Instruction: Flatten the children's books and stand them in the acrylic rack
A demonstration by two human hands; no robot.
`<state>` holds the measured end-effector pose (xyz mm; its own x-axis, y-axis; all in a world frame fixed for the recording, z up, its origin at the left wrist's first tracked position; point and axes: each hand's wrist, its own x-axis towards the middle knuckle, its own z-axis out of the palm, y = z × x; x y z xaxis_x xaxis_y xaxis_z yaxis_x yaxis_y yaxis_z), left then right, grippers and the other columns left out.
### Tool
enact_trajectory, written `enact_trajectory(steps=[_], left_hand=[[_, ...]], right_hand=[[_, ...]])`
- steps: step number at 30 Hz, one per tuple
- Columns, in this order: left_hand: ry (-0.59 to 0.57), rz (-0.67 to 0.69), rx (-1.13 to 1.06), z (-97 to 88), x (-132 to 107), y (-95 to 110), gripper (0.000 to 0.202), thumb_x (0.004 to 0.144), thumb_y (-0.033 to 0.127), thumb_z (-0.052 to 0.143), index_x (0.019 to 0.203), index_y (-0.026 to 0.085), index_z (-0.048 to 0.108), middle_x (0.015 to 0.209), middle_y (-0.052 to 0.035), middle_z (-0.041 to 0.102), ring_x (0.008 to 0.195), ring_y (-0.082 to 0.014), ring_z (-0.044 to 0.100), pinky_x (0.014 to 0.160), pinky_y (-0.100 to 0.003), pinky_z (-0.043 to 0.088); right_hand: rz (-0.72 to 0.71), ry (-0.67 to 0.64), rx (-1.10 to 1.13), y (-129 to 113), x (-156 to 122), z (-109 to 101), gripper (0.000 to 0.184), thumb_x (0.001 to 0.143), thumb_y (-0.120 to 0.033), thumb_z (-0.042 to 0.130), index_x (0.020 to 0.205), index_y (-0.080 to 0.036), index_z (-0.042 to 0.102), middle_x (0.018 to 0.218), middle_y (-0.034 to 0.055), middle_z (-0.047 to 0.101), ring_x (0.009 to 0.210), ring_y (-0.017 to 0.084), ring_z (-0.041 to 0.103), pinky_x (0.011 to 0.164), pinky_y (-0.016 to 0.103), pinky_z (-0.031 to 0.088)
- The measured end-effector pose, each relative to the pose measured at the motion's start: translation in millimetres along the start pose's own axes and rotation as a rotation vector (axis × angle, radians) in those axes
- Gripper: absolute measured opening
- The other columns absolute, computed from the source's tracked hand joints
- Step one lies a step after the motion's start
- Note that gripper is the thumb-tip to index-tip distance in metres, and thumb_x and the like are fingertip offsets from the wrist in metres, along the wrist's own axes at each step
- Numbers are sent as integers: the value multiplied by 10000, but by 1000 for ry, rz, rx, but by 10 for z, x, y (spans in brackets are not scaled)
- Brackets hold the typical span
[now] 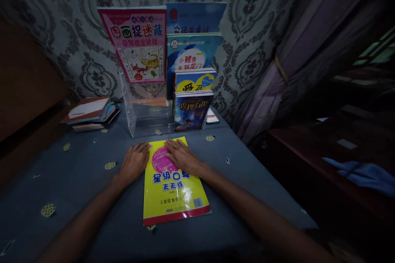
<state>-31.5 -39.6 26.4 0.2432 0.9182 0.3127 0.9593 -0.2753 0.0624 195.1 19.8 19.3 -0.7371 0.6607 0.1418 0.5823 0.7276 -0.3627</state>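
A yellow workbook point(173, 197) with a pink circle and a red bottom strip lies flat on the table, cover up. My left hand point(135, 161) rests at its upper left edge, fingers stretched out and fingertips touching the edge. Across the upper right part of the cover lies my right hand point(184, 157), flat with its fingers extended. Just beyond the workbook stands a clear acrylic book rack point(148, 125). On its left side leans a pink picture book point(138, 45); on its right are tiered blue books, with a dark blue book point(191, 111) at the front.
A stack of books point(91, 113) lies at the table's back left. The blue tablecloth point(101, 222) has yellow printed shapes. Patterned wallpaper point(247, 16) is behind the rack, and a tied curtain point(277, 70) hangs at the right. Blue cloth point(367, 174) lies on a dark surface farther right.
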Motion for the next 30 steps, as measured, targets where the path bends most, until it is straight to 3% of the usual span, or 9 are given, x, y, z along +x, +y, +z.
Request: enact_trajectory(steps=[6,13,19,24,30], left_hand=[[11,5,-27,13,2,-13,371,974,230,392,1215,137,657,1300,-153,652,1203,-306,585,959,-455,478],[6,5,-27,6,8,-21,384,977,244,375,1214,148,661,1302,-143,654,1195,-302,591,957,-462,492],[-7,52,-42,-50,66,2,337,954,212,408,1156,161,673,1222,-154,682,1201,-319,579,980,-491,479],[-101,129,-79,13,262,157,347,933,168,449,1218,157,644,1284,-161,641,1183,-315,588,987,-483,472],[-184,323,-156,123,665,450,468,904,107,457,1352,182,570,1386,-121,587,1229,-277,555,1026,-450,432]], right_hand=[[28,19,14,103,-140,-102,525,1027,-364,349,1468,-95,434,1539,175,420,1468,268,319,1223,492,221],[92,87,22,311,-284,-141,506,1013,-331,339,1477,-154,433,1521,139,455,1452,254,355,1213,514,235],[135,150,225,519,-312,-167,487,1017,-350,309,1440,-196,494,1485,94,512,1399,248,443,1193,525,282],[203,198,427,631,-268,-218,492,1022,-433,319,1411,-217,529,1391,80,611,1313,236,543,1128,466,399],[218,247,487,669,-260,-195,499,1020,-446,331,1415,-204,516,1353,88,641,1300,230,555,1134,457,387]])
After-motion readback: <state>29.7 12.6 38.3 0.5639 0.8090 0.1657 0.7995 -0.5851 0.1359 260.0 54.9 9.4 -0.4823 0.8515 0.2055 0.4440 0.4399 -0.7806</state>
